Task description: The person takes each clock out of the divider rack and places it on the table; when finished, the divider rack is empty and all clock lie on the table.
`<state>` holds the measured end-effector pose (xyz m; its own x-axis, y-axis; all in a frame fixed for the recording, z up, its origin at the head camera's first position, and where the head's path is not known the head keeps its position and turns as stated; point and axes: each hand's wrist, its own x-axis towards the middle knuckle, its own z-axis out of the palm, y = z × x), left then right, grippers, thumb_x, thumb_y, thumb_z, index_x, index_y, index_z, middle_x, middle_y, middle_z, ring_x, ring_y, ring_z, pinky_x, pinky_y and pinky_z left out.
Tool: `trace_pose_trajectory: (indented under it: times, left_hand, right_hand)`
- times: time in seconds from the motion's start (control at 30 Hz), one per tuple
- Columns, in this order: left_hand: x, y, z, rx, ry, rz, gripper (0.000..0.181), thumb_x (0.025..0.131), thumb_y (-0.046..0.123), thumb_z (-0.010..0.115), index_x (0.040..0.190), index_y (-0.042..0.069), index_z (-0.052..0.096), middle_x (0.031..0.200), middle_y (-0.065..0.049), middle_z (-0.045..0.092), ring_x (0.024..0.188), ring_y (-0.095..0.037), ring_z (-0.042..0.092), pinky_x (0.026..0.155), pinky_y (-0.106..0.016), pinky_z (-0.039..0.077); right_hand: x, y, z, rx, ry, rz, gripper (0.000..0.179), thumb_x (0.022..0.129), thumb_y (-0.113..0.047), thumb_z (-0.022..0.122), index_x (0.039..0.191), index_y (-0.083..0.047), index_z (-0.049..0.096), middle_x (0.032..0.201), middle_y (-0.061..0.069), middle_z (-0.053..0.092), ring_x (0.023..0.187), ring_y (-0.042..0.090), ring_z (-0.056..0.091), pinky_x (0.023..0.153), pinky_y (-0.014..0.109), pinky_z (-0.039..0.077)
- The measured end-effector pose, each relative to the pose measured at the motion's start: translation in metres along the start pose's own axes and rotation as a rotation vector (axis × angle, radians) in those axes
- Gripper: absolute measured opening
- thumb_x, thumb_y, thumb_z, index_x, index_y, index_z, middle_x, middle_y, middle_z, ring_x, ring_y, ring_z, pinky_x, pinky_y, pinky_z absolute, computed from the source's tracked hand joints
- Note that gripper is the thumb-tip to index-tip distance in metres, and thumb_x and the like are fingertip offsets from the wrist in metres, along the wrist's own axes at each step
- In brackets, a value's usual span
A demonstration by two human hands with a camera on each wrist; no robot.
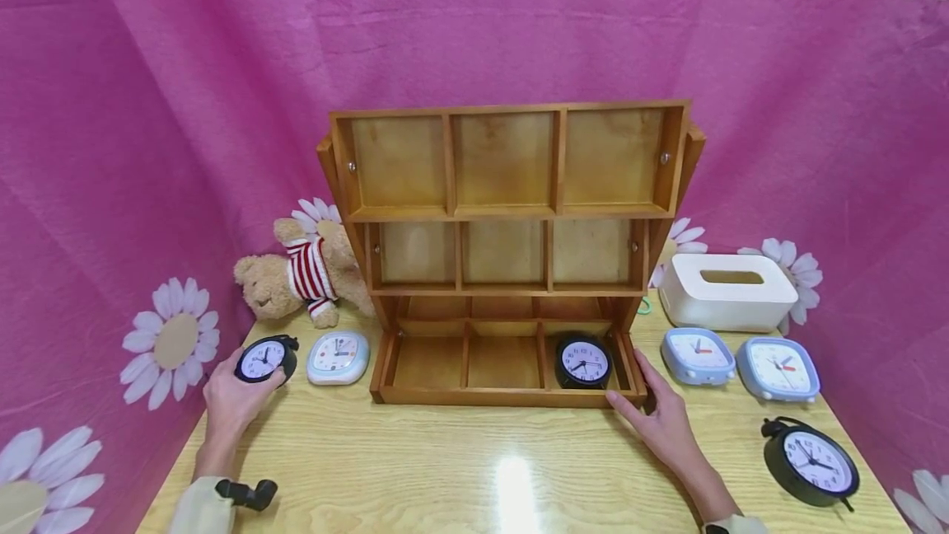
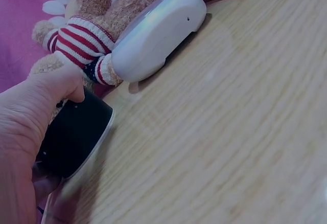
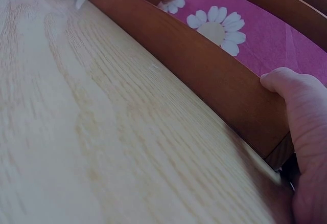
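At the table's left, my left hand (image 1: 236, 395) grips a round black alarm clock (image 1: 267, 358) by its sides, thumb and fingers around the case. In the left wrist view the black clock (image 2: 76, 132) is tilted close over the table. My right hand (image 1: 665, 419) holds the front right corner of the wooden shelf (image 1: 504, 396), with the thumb on the front board (image 3: 204, 75) and the fingers along the side. Another black alarm clock (image 1: 583, 361) stands in the bottom right compartment, just beyond that thumb. The upper two tiers hold nothing.
A light blue and white clock (image 1: 338, 357) and a teddy bear (image 1: 307, 274) lie left of the shelf. To its right are two blue clocks (image 1: 697, 355), a white tissue box (image 1: 730, 316) and a black alarm clock (image 1: 811, 461). A pink curtain (image 1: 504, 48) hangs behind.
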<state>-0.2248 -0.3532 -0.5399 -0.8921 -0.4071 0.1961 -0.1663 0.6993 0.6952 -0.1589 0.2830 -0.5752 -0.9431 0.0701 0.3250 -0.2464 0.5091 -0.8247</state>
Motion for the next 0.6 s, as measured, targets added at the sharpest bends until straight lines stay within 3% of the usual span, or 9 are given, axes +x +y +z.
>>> trace_pose_trajectory:
  times: [0.37,0.6]
  left_hand:
    - [0.0004,0.0005,0.0039,-0.006,-0.044,-0.001,0.089,0.078,0.023,0.085,0.150,-0.010,0.044,0.144,-0.040,0.050,0.131,-0.055,0.046,0.109,-0.065,0.035]
    - [-0.0021,0.0027,0.0008,-0.004,-0.068,-0.006,0.094,0.081,0.025,0.085,0.155,-0.010,0.038,0.148,-0.040,0.046,0.133,-0.057,0.043,0.110,-0.067,0.035]
  right_hand:
    - [-0.0006,0.0049,0.0005,-0.009,0.003,0.000,0.086,0.090,-0.013,0.083,0.161,-0.003,0.037,0.156,0.028,0.046,0.137,0.044,0.048,0.098,0.000,0.033]
    - [0.0010,0.0096,0.0004,-0.027,0.002,0.005,0.085,0.092,-0.017,0.082,0.162,-0.006,0.036,0.157,0.025,0.047,0.137,0.036,0.049,0.100,0.002,0.035]
